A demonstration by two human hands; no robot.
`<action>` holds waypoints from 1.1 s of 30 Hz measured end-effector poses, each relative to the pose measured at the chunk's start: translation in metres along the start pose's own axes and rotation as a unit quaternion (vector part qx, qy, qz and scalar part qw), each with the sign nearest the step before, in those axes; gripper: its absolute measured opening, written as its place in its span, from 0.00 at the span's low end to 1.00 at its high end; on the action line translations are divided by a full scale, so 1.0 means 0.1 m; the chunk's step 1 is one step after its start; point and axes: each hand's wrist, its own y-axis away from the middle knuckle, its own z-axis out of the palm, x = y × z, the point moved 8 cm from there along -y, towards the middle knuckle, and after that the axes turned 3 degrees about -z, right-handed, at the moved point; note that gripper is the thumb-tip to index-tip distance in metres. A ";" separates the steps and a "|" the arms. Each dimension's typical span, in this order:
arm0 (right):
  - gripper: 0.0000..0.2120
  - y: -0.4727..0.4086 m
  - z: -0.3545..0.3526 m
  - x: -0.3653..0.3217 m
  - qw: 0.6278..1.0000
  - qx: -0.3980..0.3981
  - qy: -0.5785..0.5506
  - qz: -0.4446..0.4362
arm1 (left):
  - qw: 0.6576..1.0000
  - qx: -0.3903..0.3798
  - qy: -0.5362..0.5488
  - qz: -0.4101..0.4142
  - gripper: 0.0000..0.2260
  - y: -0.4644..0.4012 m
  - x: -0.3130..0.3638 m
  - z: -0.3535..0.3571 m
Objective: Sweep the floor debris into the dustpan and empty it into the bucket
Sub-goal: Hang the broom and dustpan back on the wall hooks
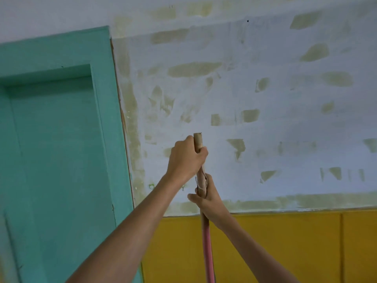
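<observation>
Head view looks at a wall rather than the floor: a teal door (55, 152) on the left, patchy white plaster above a yellow band (285, 248). Both hands are clamped on the broom handle (206, 242), stacked one above the other. The left hand (186, 158) grips just below the bare wooden tip, fingers curled round it; the right hand (206, 198) wraps the shaft directly beneath, where a torn pinkish covering peels away. The two hands sit close together, not touching. The handle's long axis runs near vertical, from the tip down between the forearms and out of the bottom edge, so the broom head, the debris, the dustpan and the bucket all lie below the hands and out of sight. Judging from this, the next stroke depends on the lower right hand steering while the left pivots the top.
</observation>
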 end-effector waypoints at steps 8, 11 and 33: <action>0.14 -0.15 -0.27 -0.11 0.997 0.071 0.006 -0.022 | 0.995 -0.059 0.069 -0.043 0.14 0.28 -0.12 0.35; 0.09 -0.16 -0.34 -0.04 0.994 0.090 0.056 0.007 | 0.991 -0.080 0.088 -0.063 0.15 0.27 -0.10 0.38; 0.16 0.08 -0.36 0.21 0.988 0.145 0.058 0.004 | 0.779 -0.177 0.564 -0.208 0.37 0.18 -0.06 0.31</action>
